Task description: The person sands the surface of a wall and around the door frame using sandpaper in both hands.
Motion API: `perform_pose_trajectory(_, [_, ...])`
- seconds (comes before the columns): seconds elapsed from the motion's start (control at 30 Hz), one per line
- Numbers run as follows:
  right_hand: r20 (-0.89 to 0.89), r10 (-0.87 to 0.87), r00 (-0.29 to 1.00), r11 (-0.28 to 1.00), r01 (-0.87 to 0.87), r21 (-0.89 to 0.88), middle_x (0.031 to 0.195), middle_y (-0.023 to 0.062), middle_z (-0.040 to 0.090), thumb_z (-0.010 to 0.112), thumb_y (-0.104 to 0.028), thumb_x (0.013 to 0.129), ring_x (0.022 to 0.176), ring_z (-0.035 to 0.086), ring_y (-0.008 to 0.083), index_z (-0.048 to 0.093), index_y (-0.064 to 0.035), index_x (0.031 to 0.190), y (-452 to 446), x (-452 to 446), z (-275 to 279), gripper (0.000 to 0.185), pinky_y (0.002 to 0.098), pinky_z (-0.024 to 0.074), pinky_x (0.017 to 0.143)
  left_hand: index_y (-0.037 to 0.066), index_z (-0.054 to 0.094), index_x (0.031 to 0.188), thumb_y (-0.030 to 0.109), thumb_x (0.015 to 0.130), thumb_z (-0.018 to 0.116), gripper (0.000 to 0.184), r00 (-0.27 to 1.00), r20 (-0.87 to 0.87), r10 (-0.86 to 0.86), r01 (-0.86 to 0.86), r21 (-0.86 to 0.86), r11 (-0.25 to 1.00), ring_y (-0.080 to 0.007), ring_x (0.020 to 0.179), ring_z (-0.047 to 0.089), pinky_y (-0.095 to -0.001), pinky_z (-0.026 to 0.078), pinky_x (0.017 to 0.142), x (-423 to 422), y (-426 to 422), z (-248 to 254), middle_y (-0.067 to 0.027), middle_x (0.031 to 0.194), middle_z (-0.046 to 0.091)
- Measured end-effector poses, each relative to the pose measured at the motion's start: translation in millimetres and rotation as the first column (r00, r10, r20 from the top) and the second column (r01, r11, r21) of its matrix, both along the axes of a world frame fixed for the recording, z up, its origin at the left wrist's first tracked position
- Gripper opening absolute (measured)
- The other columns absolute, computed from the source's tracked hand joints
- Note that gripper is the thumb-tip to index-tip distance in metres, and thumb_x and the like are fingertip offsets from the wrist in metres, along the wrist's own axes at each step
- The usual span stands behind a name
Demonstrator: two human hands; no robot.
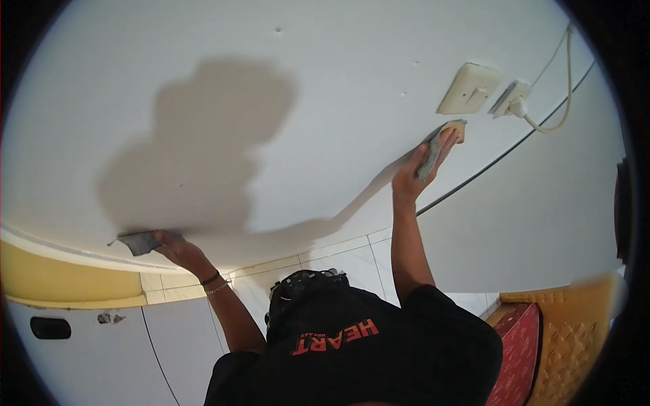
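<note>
My left hand [181, 251] presses a thin dark grey sheet [141, 242] against the white wall [325, 149], low at the left; one end of the sheet curls past my fingers. At the right, my right hand [425, 162] is raised to the wall just below a cream switch plate [468, 89]. It grips a folded grey sheet [428, 161], with a small tan patch at its upper end by my fingertips. Dark bands circle my left wrist.
A plug [518, 107] with a white cable sits in a socket right of the switch. A dark cable [491, 161] runs along the wall. White floor tiles [345, 260], a yellow ledge [68, 274] and a red cushion [518, 345] on a tan woven seat lie lower.
</note>
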State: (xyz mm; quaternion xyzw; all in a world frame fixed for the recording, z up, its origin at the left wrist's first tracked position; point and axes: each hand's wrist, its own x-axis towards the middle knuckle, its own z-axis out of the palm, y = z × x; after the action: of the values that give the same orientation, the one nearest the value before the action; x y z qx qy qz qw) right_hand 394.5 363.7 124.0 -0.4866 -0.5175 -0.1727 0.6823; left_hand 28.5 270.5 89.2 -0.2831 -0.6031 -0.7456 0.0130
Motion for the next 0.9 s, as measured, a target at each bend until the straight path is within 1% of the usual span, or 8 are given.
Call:
perform_pose_trajectory(0.17, [-0.372, 0.112, 0.921, 0.994, -0.099, 0.055, 0.142, 0.0221, 0.021, 0.038, -0.015, 0.093, 0.134, 0.015, 0.0317, 0.027, 0.0106, 0.132, 10, 26, 32, 0.048, 0.0368, 0.0122, 0.108, -0.013, 0.018, 0.132, 0.044, 0.094, 0.033, 0.070, 0.996, 0.008, -0.093, 0.093, 0.004, 0.996, -0.0310, 0.124, 0.034, -0.0370, 0.027, 0.103, -4, -4, -4, -0.0252, 0.137, 0.027])
perform_pose_trajectory(0.37, [0.045, 0.063, 0.997, 0.998, -0.062, -0.026, 0.142, 0.0229, 0.021, 0.040, -0.016, 0.092, 0.134, 0.016, 0.0355, 0.030, 0.0070, 0.133, -12, 3, 17, 0.047, 0.0423, 0.0105, 0.107, -0.014, 0.018, 0.131, 0.038, 0.096, 0.033, 0.065, 0.995, 0.095, -0.005, 0.000, 0.051, 0.999, -0.0300, 0.124, 0.035, -0.0361, 0.028, 0.104, 19, 1, 14, -0.0258, 0.136, 0.028])
perform_pose_trajectory(0.4, [0.037, 0.054, 0.998, 0.998, -0.054, -0.025, 0.142, 0.0229, 0.021, 0.040, -0.016, 0.092, 0.134, 0.016, 0.0355, 0.030, 0.0070, 0.133, -9, 11, 18, 0.047, 0.0423, 0.0105, 0.107, -0.014, 0.018, 0.131, 0.038, 0.096, 0.033, 0.065, 0.996, 0.087, -0.014, 0.009, 0.052, 0.999, -0.0300, 0.124, 0.035, -0.0361, 0.028, 0.104, 15, 1, 12, -0.0258, 0.136, 0.028])
perform_pose_trajectory(0.47, [-0.285, 0.131, 0.949, 0.991, -0.134, 0.010, 0.143, 0.0225, 0.018, 0.040, -0.019, 0.093, 0.134, 0.014, 0.0337, 0.028, 0.0067, 0.133, -2, 24, 32, 0.049, 0.0405, 0.0102, 0.108, -0.015, 0.022, 0.130, 0.037, 0.096, 0.033, 0.063, 0.998, 0.045, 0.043, -0.043, 0.002, 0.999, -0.0297, 0.121, 0.038, -0.0362, 0.031, 0.102, 10, 1, 7, -0.0261, 0.135, 0.031])
perform_pose_trajectory(0.57, [-0.317, 0.188, 0.930, 0.982, -0.179, 0.058, 0.144, 0.0221, 0.018, 0.040, -0.020, 0.093, 0.135, 0.013, 0.0320, 0.027, 0.0074, 0.134, -3, 7, 38, 0.050, 0.0390, 0.0103, 0.108, -0.016, 0.027, 0.127, 0.036, 0.096, 0.034, 0.061, 0.997, 0.067, 0.027, -0.030, 0.047, 0.998, -0.0298, 0.117, 0.043, -0.0359, 0.034, 0.098, 15, 2, 10, -0.0264, 0.130, 0.037])
perform_pose_trajectory(0.6, [-0.176, 0.098, 0.979, 0.995, -0.096, 0.021, 0.144, 0.0219, 0.017, 0.038, -0.022, 0.094, 0.135, 0.012, 0.0323, 0.026, 0.0077, 0.134, -3, -1, 32, 0.051, 0.0389, 0.0102, 0.108, -0.016, 0.027, 0.127, 0.036, 0.096, 0.034, 0.061, 0.997, 0.066, 0.027, -0.030, 0.051, 0.998, -0.0298, 0.117, 0.043, -0.0359, 0.034, 0.098, 15, 1, 10, -0.0264, 0.130, 0.037])
perform_pose_trajectory(0.7, [-0.131, 0.129, 0.983, 0.992, -0.129, 0.006, 0.144, 0.0216, 0.015, 0.038, -0.024, 0.094, 0.135, 0.011, 0.0329, 0.026, 0.0076, 0.134, -6, -9, 21, 0.052, 0.0392, 0.0097, 0.108, -0.017, 0.030, 0.124, 0.036, 0.096, 0.033, 0.060, 0.999, 0.035, 0.026, -0.025, -0.016, 1.000, -0.0298, 0.113, 0.045, -0.0357, 0.036, 0.097, 10, -2, 7, -0.0265, 0.127, 0.040])
perform_pose_trajectory(0.9, [-0.236, 0.134, 0.962, 0.991, -0.136, 0.009, 0.145, 0.0190, 0.013, 0.035, -0.029, 0.095, 0.136, 0.008, 0.0322, 0.021, 0.0056, 0.136, -4, -1, 39, 0.055, 0.0394, 0.0079, 0.108, -0.013, 0.027, 0.128, 0.035, 0.096, 0.035, 0.059, 0.997, 0.063, -0.043, 0.043, -0.011, 0.999, -0.0291, 0.118, 0.041, -0.0376, 0.033, 0.099, -4, -3, -10, -0.0251, 0.132, 0.035])
